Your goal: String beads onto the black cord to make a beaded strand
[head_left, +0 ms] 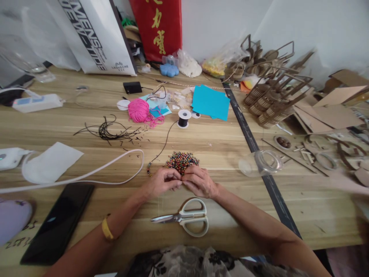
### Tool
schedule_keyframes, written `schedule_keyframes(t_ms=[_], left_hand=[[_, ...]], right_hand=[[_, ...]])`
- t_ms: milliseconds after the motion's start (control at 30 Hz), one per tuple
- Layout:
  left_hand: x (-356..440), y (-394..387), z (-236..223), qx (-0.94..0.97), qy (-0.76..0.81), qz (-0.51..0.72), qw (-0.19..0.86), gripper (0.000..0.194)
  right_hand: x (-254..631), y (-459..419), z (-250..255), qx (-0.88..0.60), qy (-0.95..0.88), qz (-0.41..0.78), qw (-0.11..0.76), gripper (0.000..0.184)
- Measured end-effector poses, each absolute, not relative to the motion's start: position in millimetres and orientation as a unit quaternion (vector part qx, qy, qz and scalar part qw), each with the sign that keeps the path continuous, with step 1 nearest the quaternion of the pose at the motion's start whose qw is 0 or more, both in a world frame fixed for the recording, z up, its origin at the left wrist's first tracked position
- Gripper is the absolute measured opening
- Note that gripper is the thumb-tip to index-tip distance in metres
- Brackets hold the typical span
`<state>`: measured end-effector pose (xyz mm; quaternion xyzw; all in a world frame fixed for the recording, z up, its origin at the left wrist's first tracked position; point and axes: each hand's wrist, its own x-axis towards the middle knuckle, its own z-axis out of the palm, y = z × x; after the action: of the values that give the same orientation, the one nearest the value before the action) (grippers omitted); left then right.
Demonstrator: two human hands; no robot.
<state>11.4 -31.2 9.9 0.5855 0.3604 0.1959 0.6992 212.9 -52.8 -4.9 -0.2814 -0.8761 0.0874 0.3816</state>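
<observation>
Right up front at the bottom centre, pale-handled scissors [179,217] lie on the counter [227,136], blades pointing left. Just beyond, the left hand [162,181] and right hand [201,182] are together, fingertips meeting at the near edge of a heap of multicoloured beads [182,161] mid-frame; what's clamped between them, I can't tell! Left of the heap, a short beaded row [149,169] curves along black cord [165,143], which runs up to a spool [183,121]. Pink yarn [138,110] sits upper left of that, blue sheets [211,102] upper right.
</observation>
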Motion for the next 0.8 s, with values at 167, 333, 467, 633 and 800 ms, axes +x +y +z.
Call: schedule_keyframes(t_ms=[167, 333, 467, 633, 800], left_hand=[[12, -29, 10, 0.573, 0.380, 0.209, 0.695, 0.028], [10, -27, 20, 0.596, 0.392, 0.197, 0.672, 0.026], [9, -23, 29, 0.626, 0.411, 0.179, 0.638, 0.020], [12, -23, 33, 0.705, 0.388, 0.097, 0.585, 0.013], [23, -32, 31, 0.756, 0.392, 0.064, 0.520, 0.007]], right_hand=[[212, -52, -3, -0.281, -0.876, 0.096, 0.380, 0.005], [213, -52, -3, -0.285, -0.862, 0.125, 0.400, 0.005], [216, -50, -3, -0.328, -0.809, 0.187, 0.451, 0.006], [222, -47, -4, -0.370, -0.753, 0.238, 0.489, 0.015], [224, -47, -7, -0.377, -0.739, 0.251, 0.499, 0.023]])
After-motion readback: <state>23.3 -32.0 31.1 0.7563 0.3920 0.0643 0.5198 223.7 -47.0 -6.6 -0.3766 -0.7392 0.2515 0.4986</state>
